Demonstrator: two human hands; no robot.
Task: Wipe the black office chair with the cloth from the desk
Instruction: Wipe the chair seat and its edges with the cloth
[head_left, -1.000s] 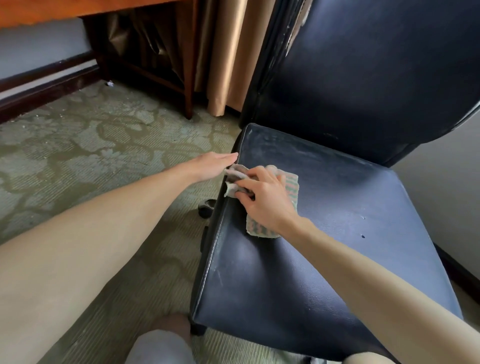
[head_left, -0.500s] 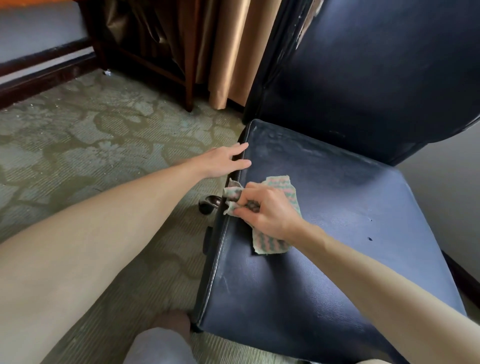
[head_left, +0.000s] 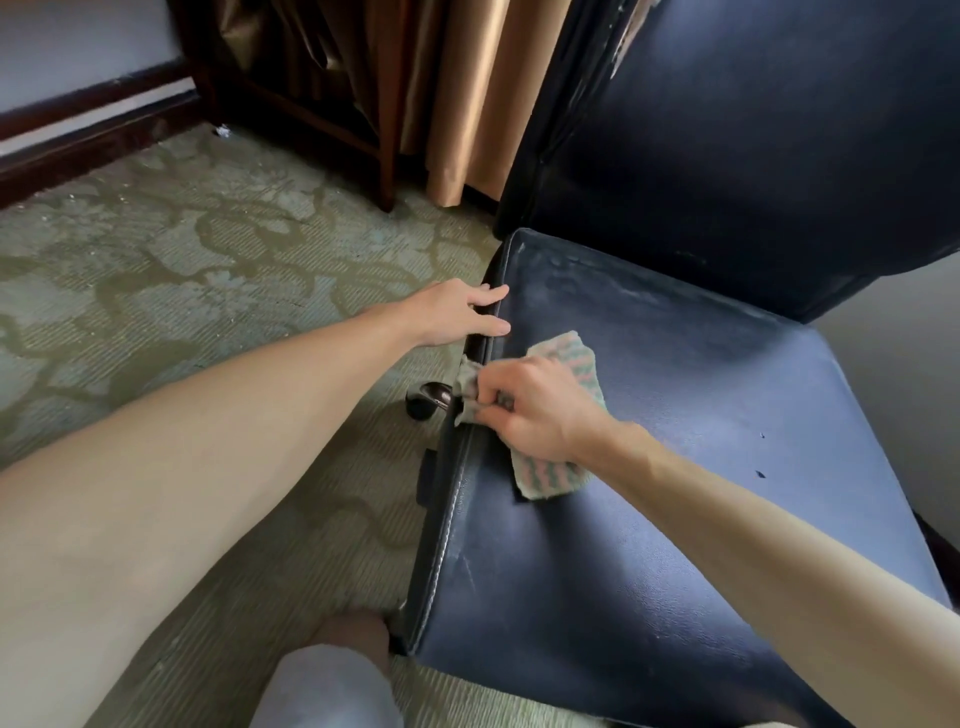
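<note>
The right hand is clenching the striped cloth against the office chair's seat at its left edge — the left hand, grip released, is resting flat on that edge, likely steadying the chair

Patterned green carpet, tan curtain, dark baseboard

No readable text, label or number anywhere.

Single head-worn wide-angle view, looking forward and steeply down, close above the black office chair seat, both forearms reaching in from the bottom edge, carpet at left, backrest filling the upper right.
</note>
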